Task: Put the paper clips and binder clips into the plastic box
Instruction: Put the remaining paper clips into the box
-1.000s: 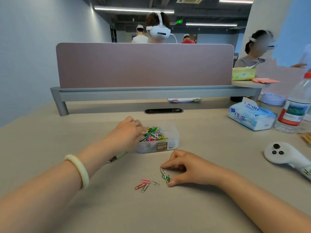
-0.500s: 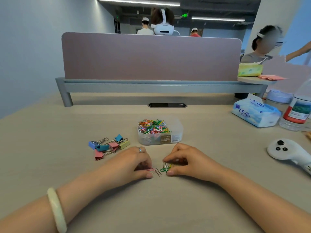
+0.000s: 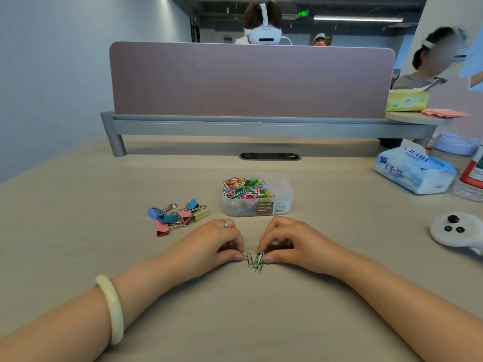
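Left hand (image 3: 214, 244): knuckles up on the desk, fingers curled, thumb and forefinger tips pinched on a pale paper clip (image 3: 247, 257) lying at the fingertips; ring on one finger, pale bangle (image 3: 111, 308) on the wrist.
Right hand (image 3: 290, 242): knuckles up, fingers curled, thumb and forefinger pinched on a small bunch of green paper clips (image 3: 260, 262); the bunch rests on the desk surface.
Gap between hands: narrow; the pale clip and the green bunch lie just beside each other between the two sets of fingertips, and whether they touch I cannot tell.
Plastic box (image 3: 283, 194): clear, open at the top, directly beyond both hands, near the knuckles but apart from them; brown label on the wall facing the hands.
Box contents: heap of mixed-colour paper clips (image 3: 244, 188) piled toward the box's left side.
Binder clips (image 3: 177, 215): loose cluster on the desk beyond and to the left of the left hand, left of the box; blue, teal, pink and yellow-green bodies, wire handles folded at various angles.
Desk (image 3: 78, 218): light wood-tone, both forearms resting across it.
Tissue pack (image 3: 414, 169): blue and white, well beyond and to the right of the right hand.
White controller (image 3: 456, 229): right of the right hand, well apart, dark buttons up.
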`<state>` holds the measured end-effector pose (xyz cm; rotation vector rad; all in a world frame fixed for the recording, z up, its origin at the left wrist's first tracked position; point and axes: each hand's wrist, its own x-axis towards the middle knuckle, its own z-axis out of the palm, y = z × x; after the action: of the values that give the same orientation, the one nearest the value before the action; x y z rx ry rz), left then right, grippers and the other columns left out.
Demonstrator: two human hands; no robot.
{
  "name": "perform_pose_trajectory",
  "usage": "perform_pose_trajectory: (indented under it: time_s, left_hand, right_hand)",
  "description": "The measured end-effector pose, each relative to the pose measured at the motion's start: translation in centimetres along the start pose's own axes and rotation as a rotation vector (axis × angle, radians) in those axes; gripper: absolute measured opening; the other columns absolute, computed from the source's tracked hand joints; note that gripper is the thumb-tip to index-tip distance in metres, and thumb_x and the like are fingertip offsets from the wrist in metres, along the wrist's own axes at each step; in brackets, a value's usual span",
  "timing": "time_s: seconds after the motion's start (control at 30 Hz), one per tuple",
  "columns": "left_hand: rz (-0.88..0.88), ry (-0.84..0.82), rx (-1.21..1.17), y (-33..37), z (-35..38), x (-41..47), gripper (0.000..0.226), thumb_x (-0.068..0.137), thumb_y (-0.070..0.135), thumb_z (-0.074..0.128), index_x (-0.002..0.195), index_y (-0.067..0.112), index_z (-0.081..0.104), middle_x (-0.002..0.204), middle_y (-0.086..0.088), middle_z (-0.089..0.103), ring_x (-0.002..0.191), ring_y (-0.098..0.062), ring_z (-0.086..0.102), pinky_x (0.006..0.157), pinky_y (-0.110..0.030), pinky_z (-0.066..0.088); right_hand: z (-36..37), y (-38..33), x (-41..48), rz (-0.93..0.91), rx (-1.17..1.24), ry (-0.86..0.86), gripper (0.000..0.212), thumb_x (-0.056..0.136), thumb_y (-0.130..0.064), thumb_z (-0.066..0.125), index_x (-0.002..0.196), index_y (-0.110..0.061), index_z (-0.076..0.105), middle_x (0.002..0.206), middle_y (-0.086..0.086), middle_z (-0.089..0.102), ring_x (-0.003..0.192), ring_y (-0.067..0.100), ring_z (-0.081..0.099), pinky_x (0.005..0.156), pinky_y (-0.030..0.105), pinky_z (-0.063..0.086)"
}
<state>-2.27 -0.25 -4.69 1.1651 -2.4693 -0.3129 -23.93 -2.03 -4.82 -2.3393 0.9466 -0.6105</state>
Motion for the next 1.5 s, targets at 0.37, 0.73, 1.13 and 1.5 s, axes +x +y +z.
perform_pose_trajectory:
  time_s: [0.37,0.73,1.13,1.5]
  left_hand:
    - [0.001,-0.090,0.034,0.5,-0.2,0.1,0.009,0.084,0.024,0.061,0.089,0.016,0.062,0.083,0.011,0.048,0.077,0.000,0.044,0.072,-0.018,0.038]
    - [0.060,-0.084,-0.100,0.5,0.2,-0.1,0.017,0.083,0.024,0.062,0.099,0.025,0.063,0.085,0.003,0.053,0.078,0.005,0.044,0.069,-0.007,0.034]
    - [0.089,-0.152,-0.032,0.6,-0.1,0.2,0.009,0.086,0.024,0.058,0.094,0.019,0.061,0.079,0.017,0.043,0.076,0.006,0.042,0.069,-0.008,0.033]
    - [0.070,-0.163,-0.119,1.0,-0.2,-0.1,0.023,0.084,0.027,0.060,0.107,0.030,0.058,0.081,0.012,0.047,0.079,-0.002,0.044,0.072,-0.015,0.037]
  right_hand:
    - [-0.9,-0.7,0.0,0.076,-0.293,-0.141,0.010,0.084,-0.025,0.063,0.091,-0.019,0.060,0.086,-0.011,0.045,0.074,-0.002,0.044,0.067,0.010,0.035]
    - [-1.5,-0.6,-0.7,0.128,-0.224,-0.138,0.006,0.082,-0.022,0.065,0.085,-0.022,0.059,0.080,-0.014,0.047,0.070,-0.011,0.046,0.064,0.006,0.036]
    - [-3.2,0.1,-1.5,0.259,-0.115,-0.088,0.008,0.079,-0.020,0.069,0.084,-0.017,0.064,0.078,-0.011,0.055,0.062,-0.006,0.049,0.062,0.008,0.040]
    - [-3.4,-0.1,-1.8,0.262,-0.127,-0.136,0.015,0.077,-0.020,0.071,0.089,-0.024,0.063,0.079,-0.012,0.055,0.062,-0.004,0.048,0.062,0.009,0.041]
